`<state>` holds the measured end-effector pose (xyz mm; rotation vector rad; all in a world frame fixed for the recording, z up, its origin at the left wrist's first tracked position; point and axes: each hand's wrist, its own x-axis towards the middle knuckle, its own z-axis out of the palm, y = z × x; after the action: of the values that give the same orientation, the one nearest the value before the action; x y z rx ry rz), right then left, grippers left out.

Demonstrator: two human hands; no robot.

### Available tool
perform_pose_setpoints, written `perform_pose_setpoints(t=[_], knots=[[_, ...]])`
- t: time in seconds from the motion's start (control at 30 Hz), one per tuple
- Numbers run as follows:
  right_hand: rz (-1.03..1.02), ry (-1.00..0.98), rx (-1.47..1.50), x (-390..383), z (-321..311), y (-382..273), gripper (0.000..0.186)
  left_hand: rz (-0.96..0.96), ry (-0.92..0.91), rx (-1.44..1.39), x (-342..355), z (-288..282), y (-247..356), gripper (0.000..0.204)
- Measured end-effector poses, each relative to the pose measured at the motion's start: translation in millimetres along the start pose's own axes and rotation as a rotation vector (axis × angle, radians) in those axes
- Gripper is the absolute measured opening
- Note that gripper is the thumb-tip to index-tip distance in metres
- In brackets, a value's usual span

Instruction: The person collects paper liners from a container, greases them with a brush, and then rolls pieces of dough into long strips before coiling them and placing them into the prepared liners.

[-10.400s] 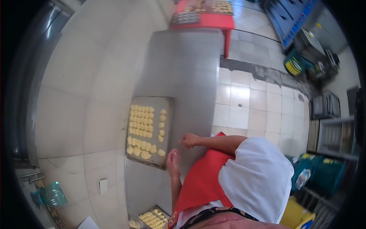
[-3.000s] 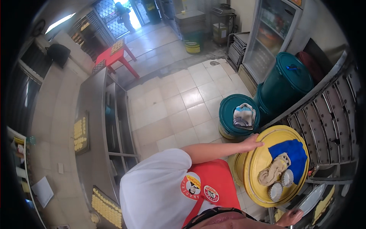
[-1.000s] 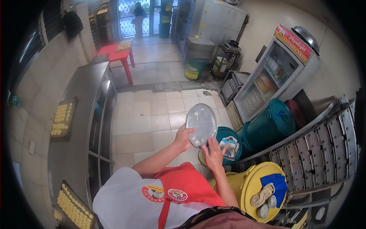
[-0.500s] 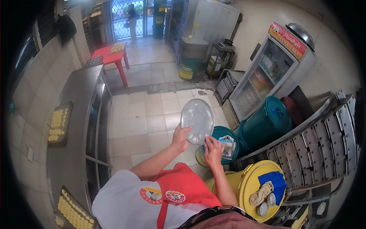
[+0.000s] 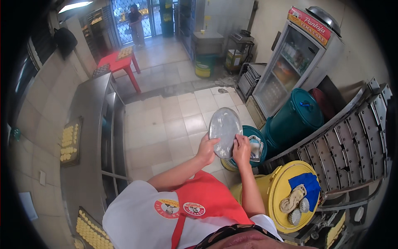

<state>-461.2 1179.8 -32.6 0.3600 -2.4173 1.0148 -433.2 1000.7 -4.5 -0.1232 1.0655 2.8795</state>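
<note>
Both hands hold a shallow silver metal tray, oval in outline, tilted up in front of me with whitish powdery smears on its face. My left hand grips its left edge, thumb on the face and fingers behind it. Closed at the lower right rim is my right hand, fingers bent against the edge. Just beyond that hand stands an open green bucket with a crumpled light cloth inside.
A yellow lidded drum at my right bears a blue cloth, a beige cloth and two fluted tins. Beyond are a green drum, a display fridge and stacked metal racks. A steel counter with dough trays runs along the left.
The view has shifted, so the surroundings sit differently. My right hand has moved up along the tray's right edge. The left hand keeps its grip.
</note>
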Motion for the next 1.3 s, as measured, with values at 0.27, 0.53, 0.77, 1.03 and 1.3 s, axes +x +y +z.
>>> perform_pose_setpoints(t=[0.27,0.53,0.77,1.03,1.3], knots=[[-0.006,0.021,-0.040,-24.4,-9.5,20.5,0.007,-0.025,0.060,-0.011,1.5,-5.4,-10.3,0.043],[-0.110,0.198,0.043,36.6,8.0,6.7,0.022,-0.270,-0.144,0.091,-11.7,7.9,-21.8,0.043],[-0.227,-0.082,0.290,20.9,12.1,-59.8,0.025,-0.211,-0.157,0.087,26.9,-21.4,-16.7,0.040],[-0.358,-0.185,0.216,12.2,1.6,-10.5,0.016,-0.125,-0.087,-0.104,29.5,-35.0,15.4,0.063],[-0.123,0.113,0.045,62.5,9.0,-20.0,0.017,-0.198,-0.166,0.063,8.7,-14.4,5.5,0.059]])
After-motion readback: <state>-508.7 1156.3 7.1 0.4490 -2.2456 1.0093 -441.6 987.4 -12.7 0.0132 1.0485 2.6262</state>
